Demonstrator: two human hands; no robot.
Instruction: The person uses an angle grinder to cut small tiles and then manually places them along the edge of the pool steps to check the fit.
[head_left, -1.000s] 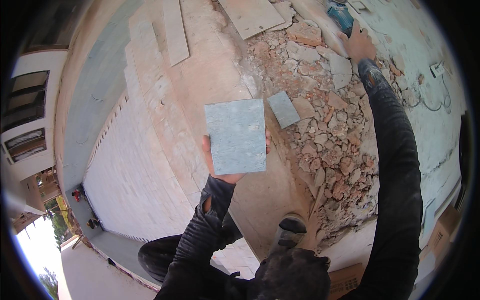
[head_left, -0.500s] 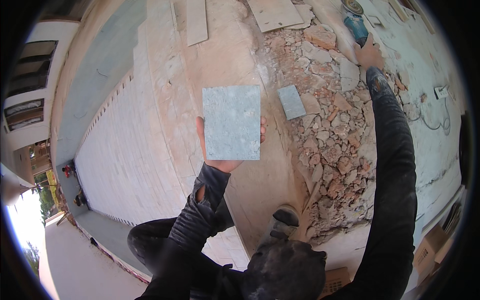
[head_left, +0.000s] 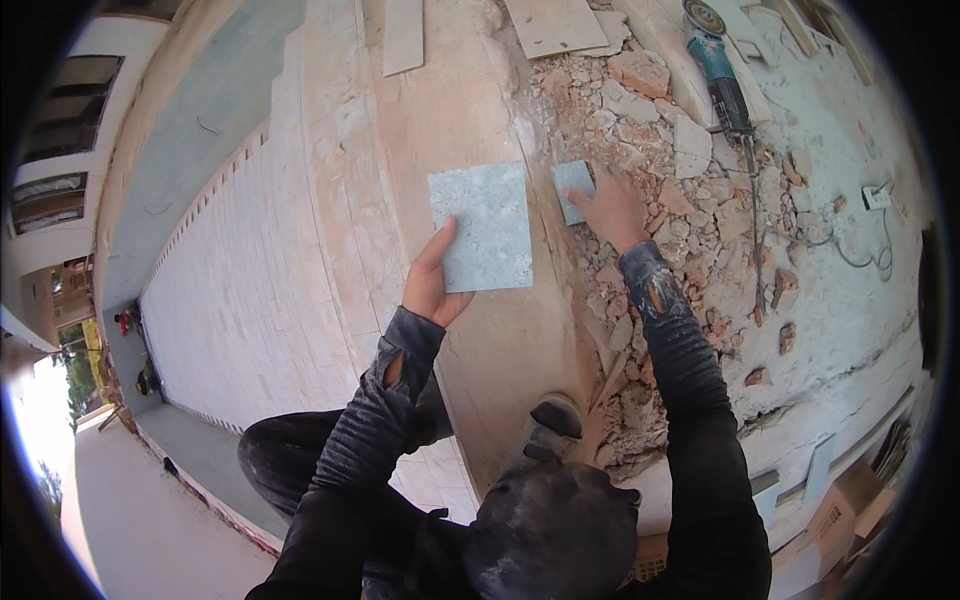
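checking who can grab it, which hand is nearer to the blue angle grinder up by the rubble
Right. The right hand rests on a small tile piece in the rubble, below and left of the angle grinder. The left hand holds the large square tile, farther left and lower.

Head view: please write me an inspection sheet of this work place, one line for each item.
Surface: dusty pale stone ledge with a bed of broken rubble beside it.
Job's things: large grey-green tile held above the ledge; small grey-green tile piece lying at the rubble's edge.
Clutter: loose stone chunks, pale board offcuts at the top, cardboard boxes at lower right.
Hands: left hand grips the large tile's lower left edge; right hand rests on the small piece.
Cables: blue angle grinder with its cord running down across the rubble.
Surroundings: white tiled wall falling away below, buildings at far left.
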